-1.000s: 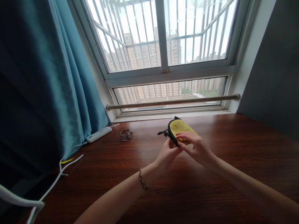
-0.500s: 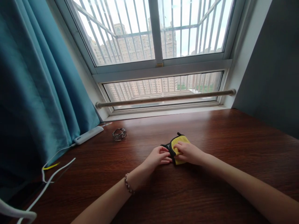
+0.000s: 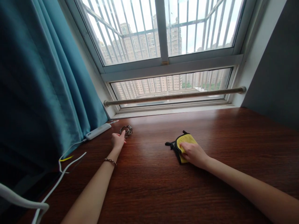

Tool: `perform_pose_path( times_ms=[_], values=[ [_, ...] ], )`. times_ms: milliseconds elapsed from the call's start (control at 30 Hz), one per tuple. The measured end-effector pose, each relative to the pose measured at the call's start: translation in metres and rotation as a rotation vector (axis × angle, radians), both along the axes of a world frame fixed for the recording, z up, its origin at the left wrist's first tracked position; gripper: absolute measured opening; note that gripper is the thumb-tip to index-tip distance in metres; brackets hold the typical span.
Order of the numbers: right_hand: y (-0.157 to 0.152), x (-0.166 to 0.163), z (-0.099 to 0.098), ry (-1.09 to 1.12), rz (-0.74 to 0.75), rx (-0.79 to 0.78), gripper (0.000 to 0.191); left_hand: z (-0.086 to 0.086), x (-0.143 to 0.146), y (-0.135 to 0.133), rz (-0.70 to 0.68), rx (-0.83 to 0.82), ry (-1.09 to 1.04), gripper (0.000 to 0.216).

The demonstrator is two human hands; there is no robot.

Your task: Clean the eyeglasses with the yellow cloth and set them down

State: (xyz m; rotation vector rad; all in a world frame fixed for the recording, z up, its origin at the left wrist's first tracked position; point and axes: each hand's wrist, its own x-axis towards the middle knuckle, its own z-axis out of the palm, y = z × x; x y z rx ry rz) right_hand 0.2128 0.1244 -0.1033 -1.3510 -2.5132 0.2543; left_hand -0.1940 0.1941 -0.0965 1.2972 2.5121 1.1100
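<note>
A folded yellow cloth [image 3: 190, 140] with black edging lies on the brown wooden table. My right hand [image 3: 193, 154] is closed on its near side, fingers pressing into the fabric. Black loops stick out at the cloth's left and top corners. On the left, my left hand [image 3: 118, 140] reaches to a dark metal bracelet [image 3: 128, 131] of twisted, open shape. Its thumb overlaps the bracelet's near left edge and stands apart from the other fingers, which are partly hidden; a firm grip does not show. A beaded bracelet [image 3: 110, 161] circles my left wrist.
A white power strip [image 3: 98, 131] lies beside the blue curtain [image 3: 70, 93], with a white cable [image 3: 63, 179] running toward me. A yellow strip [image 3: 66, 158] is near the cable. Behind the table stands a window with a horizontal rail [image 3: 175, 96].
My left hand has let go of the cloth's edge and moved left to the metal bracelet. My right hand stays on the cloth. The view has shifted slightly.
</note>
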Motion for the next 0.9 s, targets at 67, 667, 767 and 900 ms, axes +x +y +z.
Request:
perform_pose_path(
  times_ms=[67,667,767,900],
  values=[
    [-0.003,-0.003,0.002,-0.004,-0.046,-0.034,0.025,-0.008,-0.006,-0.001,-0.016,0.012,0.117,0.056],
    [-0.008,-0.007,-0.001,0.055,-0.116,-0.093,0.023,-0.018,-0.014,0.006,0.067,0.054,0.209,0.036],
    [-0.009,-0.008,-0.002,0.083,-0.119,-0.082,0.026,-0.016,-0.021,0.010,0.112,-0.004,0.021,0.035],
    [-0.008,-0.007,-0.005,0.186,-0.116,-0.083,0.023,-0.010,-0.025,0.011,0.037,-0.089,-0.254,0.027]
  ],
)
